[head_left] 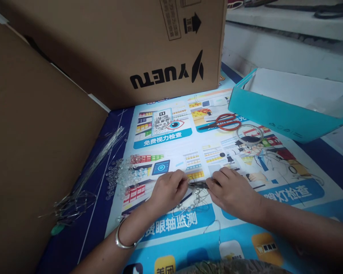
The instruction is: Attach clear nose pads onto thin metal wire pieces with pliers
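Note:
Over the printed sheet, my right hand (231, 194) is closed on a pair of small dark pliers (199, 185), whose jaws point left. My left hand (170, 187) is pinched shut right at the jaw tips; what its fingertips grip seems to be thin wire, mostly hidden. Below the pliers hangs a loop of wire strung with clear beads (194, 203). Left of my left hand lies a spread of loose clear beads (125, 171). A bundle of thin straight wires (100, 158) lies further left, against the cardboard.
Tall cardboard walls (171, 45) stand at the left and back. Red-handled scissors (228, 122) and a ring-shaped coil (250, 134) lie ahead. A turquoise open box (277, 112) stands at the back right. Fine wire pieces (293, 167) lie on the right.

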`<action>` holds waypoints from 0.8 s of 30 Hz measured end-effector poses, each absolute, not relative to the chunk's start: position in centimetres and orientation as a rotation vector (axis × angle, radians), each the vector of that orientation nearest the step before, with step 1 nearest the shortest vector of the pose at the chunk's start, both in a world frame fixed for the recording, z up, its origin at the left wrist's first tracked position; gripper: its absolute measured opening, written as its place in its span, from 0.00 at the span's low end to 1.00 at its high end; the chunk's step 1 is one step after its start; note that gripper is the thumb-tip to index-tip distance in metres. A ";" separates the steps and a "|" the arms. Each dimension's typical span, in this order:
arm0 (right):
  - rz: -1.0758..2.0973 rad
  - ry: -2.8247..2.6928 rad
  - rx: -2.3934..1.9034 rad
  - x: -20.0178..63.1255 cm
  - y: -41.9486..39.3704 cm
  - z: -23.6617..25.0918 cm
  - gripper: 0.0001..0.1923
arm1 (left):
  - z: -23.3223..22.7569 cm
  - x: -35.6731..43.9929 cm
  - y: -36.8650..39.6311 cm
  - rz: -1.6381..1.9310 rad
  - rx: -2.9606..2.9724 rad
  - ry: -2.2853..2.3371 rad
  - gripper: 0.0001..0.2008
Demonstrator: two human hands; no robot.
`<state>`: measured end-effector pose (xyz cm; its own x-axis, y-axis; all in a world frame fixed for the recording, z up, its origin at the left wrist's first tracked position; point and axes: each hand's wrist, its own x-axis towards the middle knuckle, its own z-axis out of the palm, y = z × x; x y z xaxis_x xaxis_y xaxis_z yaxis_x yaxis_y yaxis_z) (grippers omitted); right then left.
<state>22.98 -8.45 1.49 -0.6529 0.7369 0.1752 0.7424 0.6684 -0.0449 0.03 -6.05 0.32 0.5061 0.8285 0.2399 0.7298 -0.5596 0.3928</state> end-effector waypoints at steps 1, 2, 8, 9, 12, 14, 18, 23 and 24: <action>-0.036 -2.702 -1.218 23.0 -8.5 1.4 0.10 | 0.4 0.1 -6.1 0.597 2.491 1.339 0.02; -0.022 -2.702 -1.224 22.9 -8.6 1.4 0.10 | 0.4 0.2 -6.1 0.599 2.473 1.351 0.02; 0.034 -2.698 -1.253 22.8 -8.9 1.5 0.10 | 0.5 0.4 -6.2 0.584 2.427 1.391 0.02; 0.027 -2.699 -1.250 22.8 -8.9 1.5 0.10 | 0.5 0.4 -6.2 0.580 2.425 1.392 0.02; 0.006 -2.710 -1.241 22.8 -8.9 1.6 0.11 | 0.4 0.3 -6.2 0.580 2.425 1.407 0.02; -0.004 -2.722 -1.233 22.8 -8.8 1.5 0.11 | 0.3 0.3 -6.3 0.581 2.422 1.413 0.02; -0.056 -2.741 -1.234 22.7 -8.9 1.4 0.11 | 0.3 0.3 -6.3 0.572 2.409 1.420 0.02; -0.130 -2.768 -1.210 22.5 -9.2 1.4 0.11 | 0.3 0.3 -6.3 0.566 2.404 1.419 0.02; -0.138 -2.771 -1.206 22.5 -9.3 1.4 0.11 | 0.3 0.4 -6.3 0.563 2.402 1.422 0.03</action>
<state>22.52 -9.26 1.36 -0.6762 0.7228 0.1428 0.7334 0.6788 0.0367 0.35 -6.33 0.31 0.4352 0.8817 0.1820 0.7672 -0.4690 0.4376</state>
